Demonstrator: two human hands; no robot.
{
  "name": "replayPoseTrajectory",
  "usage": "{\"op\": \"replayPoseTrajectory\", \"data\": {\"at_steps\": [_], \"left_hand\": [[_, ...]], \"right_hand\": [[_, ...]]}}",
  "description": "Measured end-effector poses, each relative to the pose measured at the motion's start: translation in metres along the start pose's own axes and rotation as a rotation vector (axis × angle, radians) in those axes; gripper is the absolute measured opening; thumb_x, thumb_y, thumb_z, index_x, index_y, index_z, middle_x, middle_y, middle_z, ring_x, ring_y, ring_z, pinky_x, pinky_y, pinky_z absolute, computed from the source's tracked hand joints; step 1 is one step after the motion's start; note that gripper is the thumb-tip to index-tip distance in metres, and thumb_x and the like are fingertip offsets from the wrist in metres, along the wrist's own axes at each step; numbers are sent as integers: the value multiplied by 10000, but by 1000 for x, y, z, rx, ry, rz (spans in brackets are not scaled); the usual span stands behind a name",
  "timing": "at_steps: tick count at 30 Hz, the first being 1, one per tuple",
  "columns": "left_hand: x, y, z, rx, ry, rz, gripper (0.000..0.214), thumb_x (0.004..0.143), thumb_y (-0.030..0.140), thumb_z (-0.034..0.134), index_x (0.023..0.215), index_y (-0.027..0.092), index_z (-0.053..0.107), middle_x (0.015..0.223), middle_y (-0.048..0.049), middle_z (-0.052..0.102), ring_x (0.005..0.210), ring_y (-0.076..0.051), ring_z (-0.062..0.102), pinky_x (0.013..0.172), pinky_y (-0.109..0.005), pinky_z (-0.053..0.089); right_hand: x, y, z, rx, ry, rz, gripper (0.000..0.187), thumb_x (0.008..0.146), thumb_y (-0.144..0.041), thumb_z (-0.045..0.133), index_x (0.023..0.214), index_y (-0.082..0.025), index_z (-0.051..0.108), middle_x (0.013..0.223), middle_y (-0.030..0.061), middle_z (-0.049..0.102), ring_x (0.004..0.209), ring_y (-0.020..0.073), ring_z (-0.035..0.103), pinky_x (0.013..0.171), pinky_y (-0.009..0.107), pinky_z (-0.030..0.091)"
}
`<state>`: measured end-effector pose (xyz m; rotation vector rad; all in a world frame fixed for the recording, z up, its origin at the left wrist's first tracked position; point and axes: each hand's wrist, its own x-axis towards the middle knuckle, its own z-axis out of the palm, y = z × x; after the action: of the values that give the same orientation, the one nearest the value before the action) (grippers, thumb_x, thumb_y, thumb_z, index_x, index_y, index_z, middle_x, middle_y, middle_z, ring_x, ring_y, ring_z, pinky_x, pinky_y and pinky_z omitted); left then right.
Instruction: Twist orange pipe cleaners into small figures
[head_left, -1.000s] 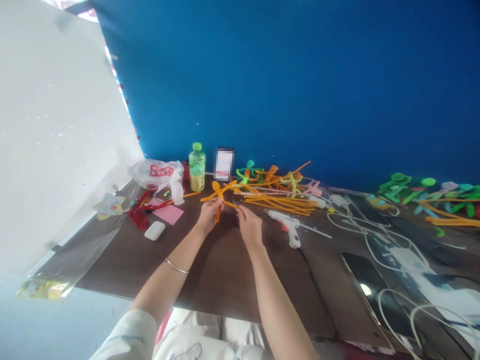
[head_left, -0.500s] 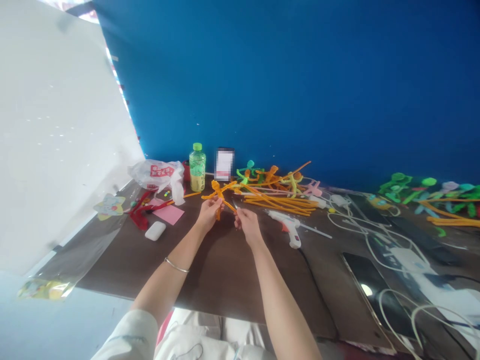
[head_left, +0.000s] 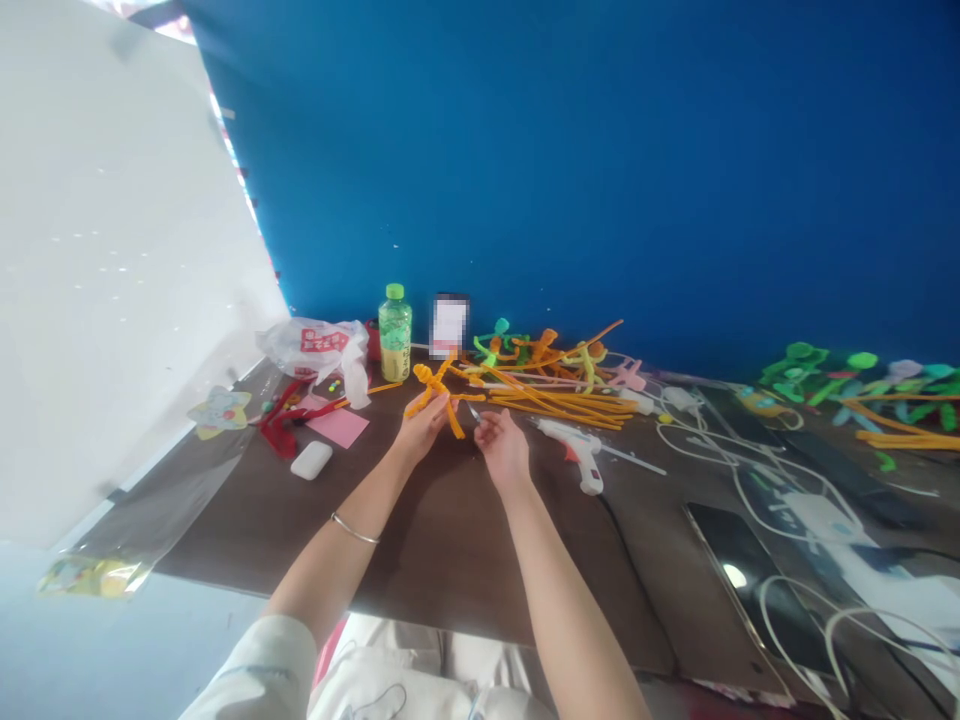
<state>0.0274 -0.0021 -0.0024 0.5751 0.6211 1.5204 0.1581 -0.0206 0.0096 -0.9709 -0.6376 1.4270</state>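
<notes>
My left hand [head_left: 420, 430] grips an orange pipe-cleaner figure [head_left: 433, 392] by its lower body, holding it up above the brown table [head_left: 450, 530]. My right hand [head_left: 502, 450] is a little to the right, with its fingers curled and apart from the figure. A small metal blade [head_left: 473, 412] pokes out from its fingertips. The rest of that tool is hidden by the fingers. Just beyond both hands lies a heap of orange pipe cleaners [head_left: 555, 405].
A hot glue gun [head_left: 577, 455] lies right of my hands. Further back stand a green-capped bottle [head_left: 394, 346] and a plastic bag [head_left: 315, 345]. Pink paper [head_left: 337, 427] and a white case [head_left: 311, 460] lie left. White cables [head_left: 750, 470] and finished green figures [head_left: 862, 390] occupy the right.
The orange figure has turned in my left hand, and its legs now hang lower. My right hand has moved slightly right, away from the figure.
</notes>
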Motion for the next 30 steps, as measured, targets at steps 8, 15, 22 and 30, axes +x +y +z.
{"op": "replayPoseTrajectory", "data": {"at_steps": [8,15,22,30], "left_hand": [[-12,-4,9,48,-90,-20,179,604,206,728,718,169,595,685,21,589,642,-68,556,645,-203,453],[-8,13,4,33,-203,-162,360,524,115,689,879,154,643,922,-77,657,777,-166,619,791,-331,462],[-3,11,-2,171,-185,-145,340,620,265,717,917,123,633,813,-85,665,717,-157,618,716,-297,479],[-1,4,-1,120,-40,-93,277,566,200,766,782,92,631,675,-31,620,628,-83,593,665,-207,453]], "right_hand": [[-12,14,10,-664,-33,-544,269,714,-400,586,836,-162,619,842,81,674,759,197,632,725,326,503],[3,14,-3,-737,124,-650,241,772,-330,494,854,-140,617,853,110,666,769,208,627,727,349,502],[0,9,-7,-917,86,-846,195,808,-262,452,813,-168,623,832,98,634,800,196,599,740,344,493],[0,5,0,-342,32,-504,379,639,-331,689,960,-166,575,873,53,667,770,173,643,753,357,518]]}}
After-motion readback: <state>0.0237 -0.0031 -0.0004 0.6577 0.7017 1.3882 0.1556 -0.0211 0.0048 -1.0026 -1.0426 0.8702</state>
